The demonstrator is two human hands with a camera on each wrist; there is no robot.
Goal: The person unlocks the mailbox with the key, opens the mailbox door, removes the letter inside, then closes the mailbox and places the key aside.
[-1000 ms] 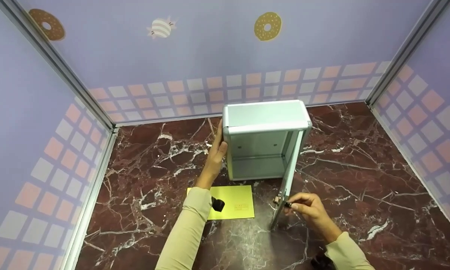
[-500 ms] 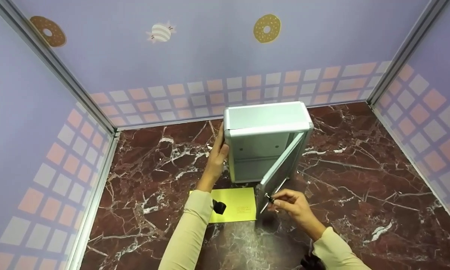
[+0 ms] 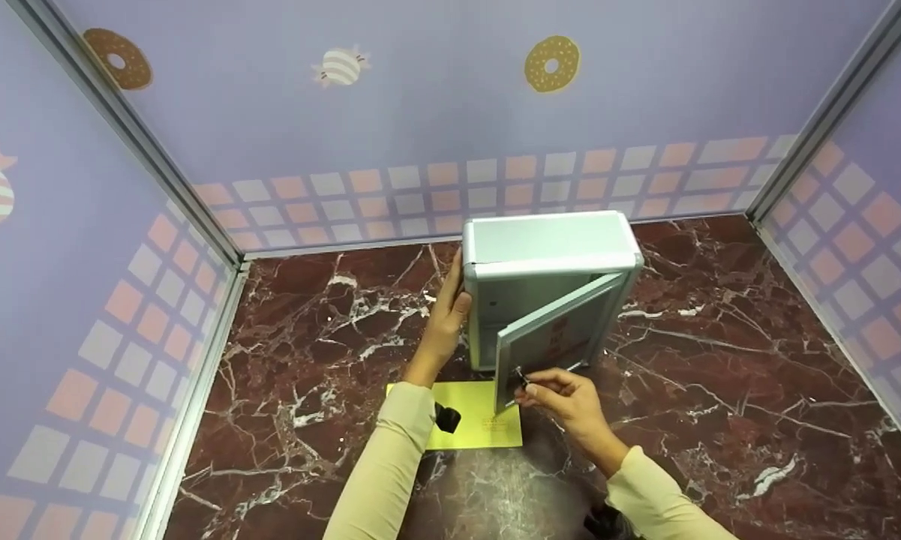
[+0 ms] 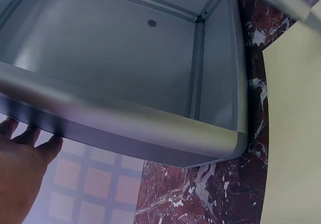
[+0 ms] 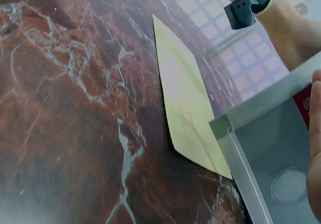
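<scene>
A silver metal box (image 3: 555, 238) stands upright on the marbled surface, its front door (image 3: 559, 330) hinged on the right and partly swung out. My left hand (image 3: 442, 326) rests along the box's left side, fingers fairly straight. In the left wrist view, those fingertips (image 4: 51, 146) touch the outer wall below the rim (image 4: 125, 118). My right hand (image 3: 570, 409) pinches a small black-headed key (image 3: 523, 381) at the lock near the door's free edge. In the right wrist view, part of the right hand (image 5: 314, 148) shows beside the door frame (image 5: 266, 101); the key is hidden there.
A yellow envelope (image 3: 488, 435) with small red print lies flat in front of the box, partly beneath the door's lower corner in the head view. Patterned purple walls (image 3: 420, 97) enclose the back and both sides of the marbled surface (image 3: 307, 337).
My right hand has moved left, swinging the door from wide open toward the box, so its red-marked outer face now shows. The left hand has stayed on the box's side.
</scene>
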